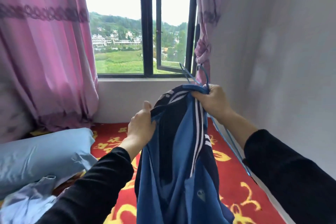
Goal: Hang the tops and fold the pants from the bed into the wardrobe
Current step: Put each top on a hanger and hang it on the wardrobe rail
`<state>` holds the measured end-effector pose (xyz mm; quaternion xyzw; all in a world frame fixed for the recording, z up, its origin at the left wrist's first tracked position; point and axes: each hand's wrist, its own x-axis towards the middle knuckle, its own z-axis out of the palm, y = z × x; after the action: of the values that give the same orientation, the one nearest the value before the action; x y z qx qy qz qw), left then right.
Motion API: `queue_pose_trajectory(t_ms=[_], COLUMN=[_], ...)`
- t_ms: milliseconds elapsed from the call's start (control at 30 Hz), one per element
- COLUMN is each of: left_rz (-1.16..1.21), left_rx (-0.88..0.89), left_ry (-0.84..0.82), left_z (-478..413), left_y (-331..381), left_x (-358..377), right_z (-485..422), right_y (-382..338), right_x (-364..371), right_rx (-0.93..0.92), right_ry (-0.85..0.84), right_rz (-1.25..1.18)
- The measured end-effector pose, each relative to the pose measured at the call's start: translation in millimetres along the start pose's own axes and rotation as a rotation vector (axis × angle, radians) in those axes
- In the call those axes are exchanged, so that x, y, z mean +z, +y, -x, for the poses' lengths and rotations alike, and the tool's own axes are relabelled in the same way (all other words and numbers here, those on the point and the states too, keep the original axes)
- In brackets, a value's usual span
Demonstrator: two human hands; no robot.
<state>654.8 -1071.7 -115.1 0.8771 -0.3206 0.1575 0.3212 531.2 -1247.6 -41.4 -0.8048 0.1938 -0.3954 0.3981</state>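
Observation:
A blue and navy sports top (180,160) with white stripes hangs in the air over the bed. My left hand (141,125) grips its dark edge on the left side. My right hand (212,101) clutches the top's collar together with a thin blue hanger (192,76). The hanger's hook sticks up past my right hand toward the window, and one of its arms (229,142) runs down along my right forearm. A light blue garment (31,200) lies crumpled on the bed at the lower left.
The bed has a red blanket (234,185) with yellow flowers and a light blue pillow (41,152) at the left. Pink curtains (41,56) frame an open window (145,23) ahead. A white wall (272,60) runs close along the right side.

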Motion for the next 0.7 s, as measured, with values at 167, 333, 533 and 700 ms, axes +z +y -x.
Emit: queue_pose_trajectory(t_ms=[167,333,533,700], left_rz=[0.19,0.66,0.302,0.108], left_rx=[-0.154,-0.298,-0.135,-0.186], left_ry=[-0.115,-0.223,-0.153,-0.223], left_z=[-1,-3,-4,-3], left_y=[-35,-23,-8,-22], left_x=[-1,0,11,36], right_z=[20,37,49,48], right_y=[47,69,70,80], right_x=[6,16,18,-4], right_rx=[0.091,0.223,0.302,0.377], right_ry=[-0.061,-0.208,-0.23,-0.176], right_rz=[0.154,0.23,-0.048,-0.386])
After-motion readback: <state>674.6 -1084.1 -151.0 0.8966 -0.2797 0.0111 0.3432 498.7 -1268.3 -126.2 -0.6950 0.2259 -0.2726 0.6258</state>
